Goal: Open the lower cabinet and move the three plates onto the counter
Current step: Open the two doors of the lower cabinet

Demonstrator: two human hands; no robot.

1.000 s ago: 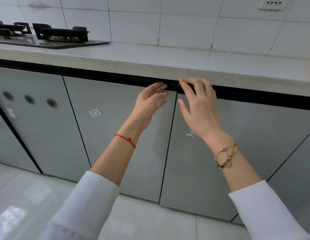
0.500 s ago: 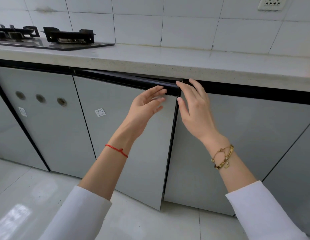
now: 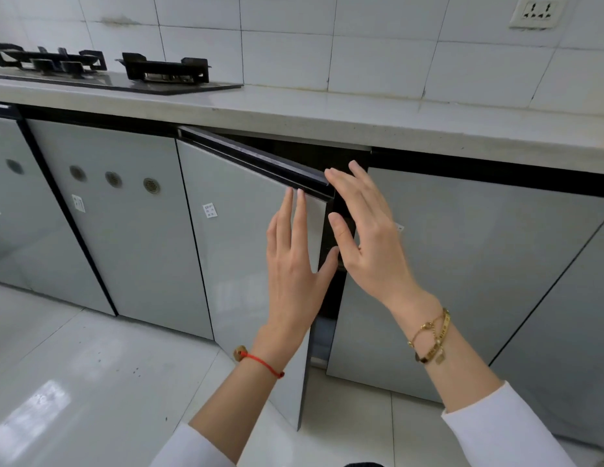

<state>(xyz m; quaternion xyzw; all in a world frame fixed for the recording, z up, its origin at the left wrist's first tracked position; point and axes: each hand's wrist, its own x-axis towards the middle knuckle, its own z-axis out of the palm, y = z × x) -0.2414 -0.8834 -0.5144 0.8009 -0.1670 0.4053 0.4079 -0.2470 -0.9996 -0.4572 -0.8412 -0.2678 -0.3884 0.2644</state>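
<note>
The grey lower cabinet door [image 3: 240, 237] stands partly open, hinged on its left, its black top rail swung out from under the counter [image 3: 327, 112]. My left hand [image 3: 294, 261] lies flat and open against the door's front, near its free right edge. My right hand [image 3: 364, 234] is open just right of that edge, fingertips at the end of the black rail, in front of the dark gap. The cabinet's inside shows only as a dark slit; no plates are visible.
A black gas hob [image 3: 118, 70] sits on the counter at the left. Shut grey doors flank the open one, the right one [image 3: 462, 264] close to my right hand. A wall socket [image 3: 535, 11] is at top right. The floor [image 3: 75, 382] is pale tile.
The door has swung further out from nearly shut. My left hand has moved from the top rail down onto the door's front; my right hand stays at the door's free edge.
</note>
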